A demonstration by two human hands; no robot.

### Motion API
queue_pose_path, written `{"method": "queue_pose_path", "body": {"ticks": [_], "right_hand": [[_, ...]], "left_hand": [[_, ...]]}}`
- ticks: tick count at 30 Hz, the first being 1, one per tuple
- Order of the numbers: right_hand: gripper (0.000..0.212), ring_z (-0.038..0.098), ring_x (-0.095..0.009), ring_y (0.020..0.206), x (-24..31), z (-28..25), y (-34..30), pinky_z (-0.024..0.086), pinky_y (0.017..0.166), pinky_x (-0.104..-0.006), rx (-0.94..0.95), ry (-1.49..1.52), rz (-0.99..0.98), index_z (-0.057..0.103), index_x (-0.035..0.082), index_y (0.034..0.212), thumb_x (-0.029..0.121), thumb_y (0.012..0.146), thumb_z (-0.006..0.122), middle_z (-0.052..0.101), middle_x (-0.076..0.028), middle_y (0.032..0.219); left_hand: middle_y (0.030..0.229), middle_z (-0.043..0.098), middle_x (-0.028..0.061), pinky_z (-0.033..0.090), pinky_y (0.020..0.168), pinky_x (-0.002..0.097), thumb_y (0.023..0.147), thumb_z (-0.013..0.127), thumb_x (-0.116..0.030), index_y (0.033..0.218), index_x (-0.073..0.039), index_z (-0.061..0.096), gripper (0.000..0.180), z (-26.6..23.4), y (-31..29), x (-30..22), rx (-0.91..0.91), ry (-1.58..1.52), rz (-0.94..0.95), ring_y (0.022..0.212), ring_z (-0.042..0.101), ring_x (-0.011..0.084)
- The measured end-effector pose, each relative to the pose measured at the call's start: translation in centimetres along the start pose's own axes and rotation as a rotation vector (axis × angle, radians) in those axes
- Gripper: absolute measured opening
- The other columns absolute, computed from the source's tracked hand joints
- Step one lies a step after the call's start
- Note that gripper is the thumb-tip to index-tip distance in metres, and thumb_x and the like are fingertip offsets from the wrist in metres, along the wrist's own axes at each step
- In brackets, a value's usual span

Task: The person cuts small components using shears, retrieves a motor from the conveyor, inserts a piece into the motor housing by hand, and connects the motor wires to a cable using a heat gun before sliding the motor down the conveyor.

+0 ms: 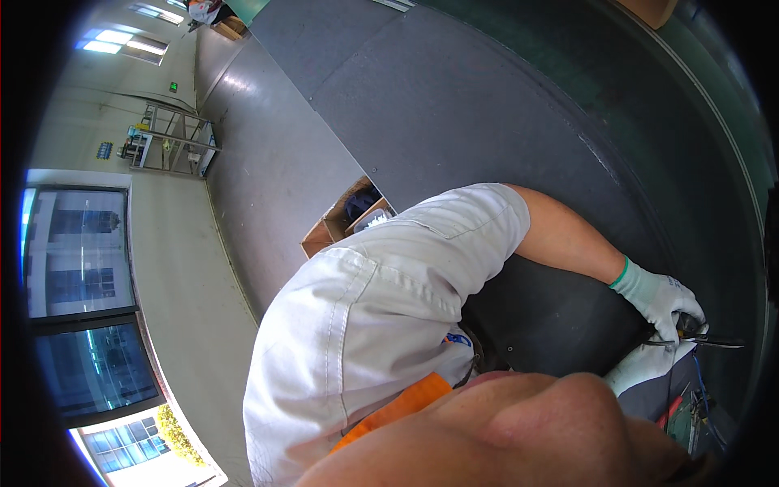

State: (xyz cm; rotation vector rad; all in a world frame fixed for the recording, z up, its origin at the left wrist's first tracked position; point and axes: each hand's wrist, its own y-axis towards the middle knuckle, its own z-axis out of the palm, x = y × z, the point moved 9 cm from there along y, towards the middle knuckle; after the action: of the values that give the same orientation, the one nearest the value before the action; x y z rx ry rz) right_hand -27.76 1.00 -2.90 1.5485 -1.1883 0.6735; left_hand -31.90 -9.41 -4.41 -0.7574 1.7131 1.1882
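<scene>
My left hand (664, 302), in a white knit glove with a green cuff edge, reaches out over the dark work surface. Its fingers are closed around a small dark rounded piece (689, 322). Close beneath it is my right hand (643, 369), also in a white glove and partly hidden. Its fingers seem curled in against the left ones; what they grip cannot be made out. A thin dark pointed tool (725, 342) sticks out from between the two hands, its kind unclear.
Near my right hand lie a red-handled tool (672, 411) and a blue wire (700, 373). The dark grey work surface (454, 105) stretches away. Beside its edge stands a cardboard box (324, 231) with dark and white contents. A metal rack (174, 142) stands by the wall.
</scene>
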Motion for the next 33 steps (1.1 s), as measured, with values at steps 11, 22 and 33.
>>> {"method": "queue_pose_path", "body": {"ticks": [11,22,33], "right_hand": [[0.053,0.056,-0.027,0.128,-1.1,0.0,-0.1,0.048,0.108,-0.035,-0.005,0.142,0.117,0.031,-0.001,0.158,0.011,0.107,0.044,0.049,-0.02,0.145],[0.051,0.055,-0.027,0.129,0.0,0.3,-0.3,0.047,0.11,-0.0365,0.0,0.154,0.011,0.033,0.0,0.157,0.007,0.107,0.043,0.049,-0.02,0.144],[0.053,0.056,-0.025,0.128,-0.5,0.3,-0.4,0.046,0.11,-0.0355,0.0,0.043,0.007,0.034,0.0,0.157,0.006,0.106,0.046,0.049,-0.018,0.145]], "left_hand": [[0.119,0.064,0.0163,0.053,0.092,0.0385,0.076,0.084,-0.049,0.136,-0.006,0.061,0.077,0.1,0.0,-0.2,0.002,0.01,-0.018,0.107,0.066,0.0286],[0.117,0.065,0.0173,0.052,0.093,0.0387,0.077,0.083,-0.048,0.135,-0.005,0.061,0.075,-0.3,-0.4,-0.6,-0.029,0.015,0.019,0.109,0.065,0.0303],[0.113,0.067,0.0175,0.053,0.09,0.0381,0.077,0.084,-0.043,0.131,-0.004,0.064,0.069,-0.2,-0.1,-0.2,-0.044,0.008,0.061,0.102,0.067,0.0301]]}}
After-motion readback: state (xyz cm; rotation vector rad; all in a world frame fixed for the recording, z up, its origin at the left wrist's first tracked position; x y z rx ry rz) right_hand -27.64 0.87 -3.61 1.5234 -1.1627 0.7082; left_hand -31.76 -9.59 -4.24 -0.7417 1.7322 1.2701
